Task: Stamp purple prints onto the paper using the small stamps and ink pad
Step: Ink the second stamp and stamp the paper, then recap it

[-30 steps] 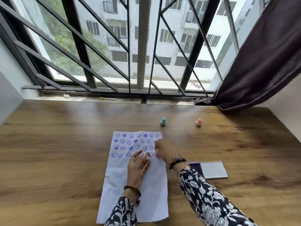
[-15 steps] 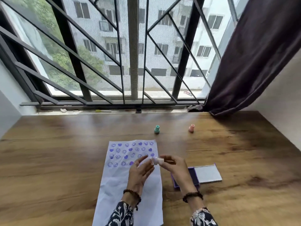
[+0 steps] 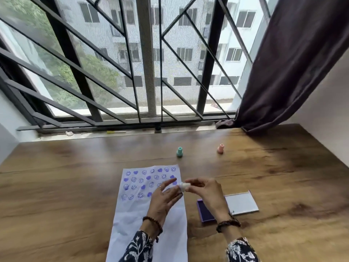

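Two hands, right hand point(image 3: 206, 193) pinching white stamp point(image 3: 183, 186), no readable writing

A home, by the look of it: a brown wood-grain desk point(image 3: 75, 186) under a black-barred window point(image 3: 147, 63), dark purple curtain point(image 3: 292, 63) drawn aside, apartment blocks point(image 3: 179, 44) outside.

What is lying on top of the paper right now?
Only purple smiley and heart prints mark the paper. The left hand hovers over it, covering some prints. The white stamp is held off it; whether the palm touches is unclear.
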Demonstrator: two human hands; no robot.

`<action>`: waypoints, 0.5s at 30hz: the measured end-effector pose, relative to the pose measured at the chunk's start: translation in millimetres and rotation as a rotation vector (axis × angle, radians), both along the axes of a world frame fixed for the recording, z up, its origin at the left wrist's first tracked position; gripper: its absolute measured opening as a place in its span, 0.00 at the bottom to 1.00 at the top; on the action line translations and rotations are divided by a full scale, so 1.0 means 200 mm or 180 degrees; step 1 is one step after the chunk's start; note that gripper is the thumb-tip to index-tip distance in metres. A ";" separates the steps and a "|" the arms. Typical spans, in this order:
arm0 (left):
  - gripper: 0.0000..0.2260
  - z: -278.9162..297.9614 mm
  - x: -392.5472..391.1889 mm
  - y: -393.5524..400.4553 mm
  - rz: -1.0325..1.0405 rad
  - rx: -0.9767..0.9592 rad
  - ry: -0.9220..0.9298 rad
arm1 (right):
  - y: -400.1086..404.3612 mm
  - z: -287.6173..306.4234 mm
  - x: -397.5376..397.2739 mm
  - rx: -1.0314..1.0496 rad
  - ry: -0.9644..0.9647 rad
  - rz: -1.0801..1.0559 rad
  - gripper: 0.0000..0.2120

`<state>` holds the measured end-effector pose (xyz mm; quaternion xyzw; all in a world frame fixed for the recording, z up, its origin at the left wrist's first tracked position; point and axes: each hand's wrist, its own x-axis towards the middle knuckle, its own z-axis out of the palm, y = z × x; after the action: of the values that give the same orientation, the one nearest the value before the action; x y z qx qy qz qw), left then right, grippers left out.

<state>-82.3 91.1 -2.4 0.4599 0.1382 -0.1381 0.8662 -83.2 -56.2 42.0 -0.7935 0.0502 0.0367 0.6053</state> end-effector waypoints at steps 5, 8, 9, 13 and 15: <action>0.16 -0.03 0.07 -0.08 -0.0160 -0.0131 -0.0126 | -0.01 -0.03 0.06 0.0804 0.0161 -0.0415 0.05; 0.11 -0.06 0.11 -0.16 -0.0114 -0.0097 -0.0164 | -0.03 -0.08 0.10 0.0955 0.0339 -0.0645 0.10; 0.08 -0.07 0.14 -0.18 -0.0107 0.0017 -0.0160 | -0.04 -0.10 0.11 0.0936 0.0382 -0.0659 0.11; 0.06 -0.07 0.29 -0.23 -0.0349 0.0838 -0.0269 | -0.12 -0.14 0.23 0.0678 0.0377 -0.0681 0.08; 0.06 -0.05 0.40 -0.26 -0.0428 0.1346 -0.0380 | -0.16 -0.16 0.31 0.0468 0.0334 -0.0749 0.08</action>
<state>-2.3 38.3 -12.1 0.6467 0.0816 -0.1360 0.7461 -21.3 -88.2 9.8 -0.7327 0.1717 0.0105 0.6585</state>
